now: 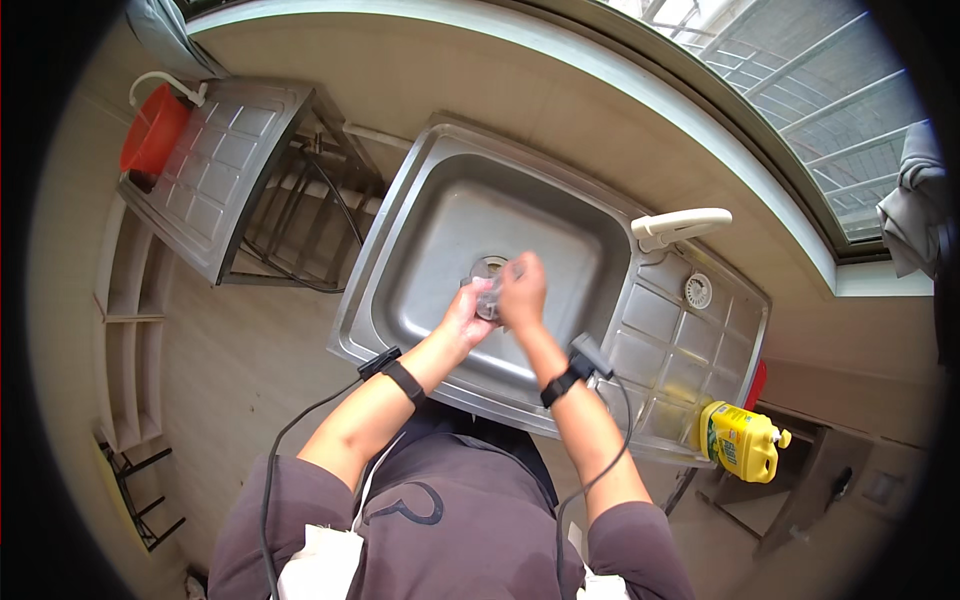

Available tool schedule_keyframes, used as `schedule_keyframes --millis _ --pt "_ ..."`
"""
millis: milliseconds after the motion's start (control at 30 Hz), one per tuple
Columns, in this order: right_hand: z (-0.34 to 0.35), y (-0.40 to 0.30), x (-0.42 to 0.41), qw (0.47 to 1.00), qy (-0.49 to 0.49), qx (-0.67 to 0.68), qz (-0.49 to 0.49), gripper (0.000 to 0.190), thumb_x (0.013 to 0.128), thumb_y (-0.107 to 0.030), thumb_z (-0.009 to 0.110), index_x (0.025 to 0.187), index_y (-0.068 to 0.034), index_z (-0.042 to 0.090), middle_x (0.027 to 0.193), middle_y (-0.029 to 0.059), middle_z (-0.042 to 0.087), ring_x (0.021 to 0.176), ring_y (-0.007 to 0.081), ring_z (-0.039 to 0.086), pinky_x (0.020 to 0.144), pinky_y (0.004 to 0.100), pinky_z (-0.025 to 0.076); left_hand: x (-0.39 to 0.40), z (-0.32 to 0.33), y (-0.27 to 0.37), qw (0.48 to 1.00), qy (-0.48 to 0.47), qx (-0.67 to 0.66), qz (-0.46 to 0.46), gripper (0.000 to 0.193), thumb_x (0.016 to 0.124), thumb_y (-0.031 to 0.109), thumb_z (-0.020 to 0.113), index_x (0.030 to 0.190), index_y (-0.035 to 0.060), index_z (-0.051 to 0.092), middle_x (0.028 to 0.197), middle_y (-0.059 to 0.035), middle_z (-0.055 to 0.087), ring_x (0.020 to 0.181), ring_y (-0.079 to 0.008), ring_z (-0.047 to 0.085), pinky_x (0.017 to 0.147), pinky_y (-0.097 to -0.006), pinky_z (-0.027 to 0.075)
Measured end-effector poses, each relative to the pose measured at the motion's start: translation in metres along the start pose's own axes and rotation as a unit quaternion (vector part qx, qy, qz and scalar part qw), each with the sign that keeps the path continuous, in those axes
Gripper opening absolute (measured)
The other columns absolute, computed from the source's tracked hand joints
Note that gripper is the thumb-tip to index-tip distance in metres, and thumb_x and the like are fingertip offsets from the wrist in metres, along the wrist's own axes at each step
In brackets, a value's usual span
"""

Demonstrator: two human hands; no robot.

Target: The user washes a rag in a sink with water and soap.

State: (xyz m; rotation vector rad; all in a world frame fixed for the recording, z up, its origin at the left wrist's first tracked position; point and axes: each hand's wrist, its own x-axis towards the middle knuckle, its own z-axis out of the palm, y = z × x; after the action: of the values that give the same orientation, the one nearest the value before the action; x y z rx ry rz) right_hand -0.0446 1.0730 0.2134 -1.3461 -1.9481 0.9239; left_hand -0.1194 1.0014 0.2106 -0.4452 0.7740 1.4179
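My left hand holds a clear, see-through vessel, perhaps a drinking glass, low over the middle of a stainless steel sink basin. My right hand is curled against the vessel's right side and blurred. Whether its fingers grip the vessel or something else is hidden. Just beyond the hands lies the sink's drain opening, partly covered by them.
A cream faucet rises at the sink's right rear corner. On the ribbed drainboard lies a white drain strainer. A yellow detergent jug stands at its near right corner. Cables hang from both wrists. An orange-red basin sits far left.
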Motion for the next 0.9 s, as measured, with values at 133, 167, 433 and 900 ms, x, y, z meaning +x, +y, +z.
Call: schedule_keyframes --millis 133,167,433,900 --pt "0.014 0.009 0.012 0.981 0.008 0.092 0.168 0.015 0.076 -0.016 0.056 0.084 -0.005 0.052 0.078 0.0141 0.056 0.076 0.0304 0.054 0.069 0.034 0.043 -0.001 -0.012 0.016 0.997 -0.045 -0.067 -0.011 0.038 0.08 0.015 0.046 0.113 -0.0021 0.045 0.11 -0.0168 0.054 0.105 -0.0307 0.049 0.096 -0.0467 0.034" --pt "0.014 0.008 0.009 0.982 0.008 0.088 0.168 0.015 0.076 -0.016 0.056 0.084 -0.005 0.052 0.078 0.0141 0.056 0.076 0.0304 0.054 0.069 0.034 0.043 0.002 -0.015 0.022 0.996 -0.046 -0.069 -0.013 0.038 0.08 0.015 0.046 0.113 -0.0021 0.045 0.11 -0.0168 0.054 0.105 -0.0307 0.049 0.096 -0.0467 0.034" --pt "0.018 -0.089 -0.08 0.997 -0.007 -0.04 -0.065 0.015 0.074 -0.014 0.06 0.087 -0.01 0.056 0.107 0.0069 0.049 0.104 0.0298 0.041 0.088 0.0431 0.03 0.025 -0.044 0.038 0.987 -0.127 -0.081 -0.047 0.027 0.08 0.026 0.05 0.096 0.0036 0.054 0.092 -0.0114 0.06 0.09 -0.0257 0.057 0.085 -0.0388 0.044" --pt "0.01 -0.001 -0.011 0.988 0.006 -0.109 -0.11 0.026 0.079 -0.03 0.059 0.071 -0.005 0.055 0.072 0.0143 0.054 0.07 0.0313 0.05 0.066 0.0402 0.04 0.037 -0.036 -0.009 0.982 -0.124 -0.095 -0.106 0.047 0.088 0.047 0.035 0.102 0.0054 0.052 0.099 -0.0089 0.06 0.09 -0.0235 0.057 0.084 -0.0391 0.044"
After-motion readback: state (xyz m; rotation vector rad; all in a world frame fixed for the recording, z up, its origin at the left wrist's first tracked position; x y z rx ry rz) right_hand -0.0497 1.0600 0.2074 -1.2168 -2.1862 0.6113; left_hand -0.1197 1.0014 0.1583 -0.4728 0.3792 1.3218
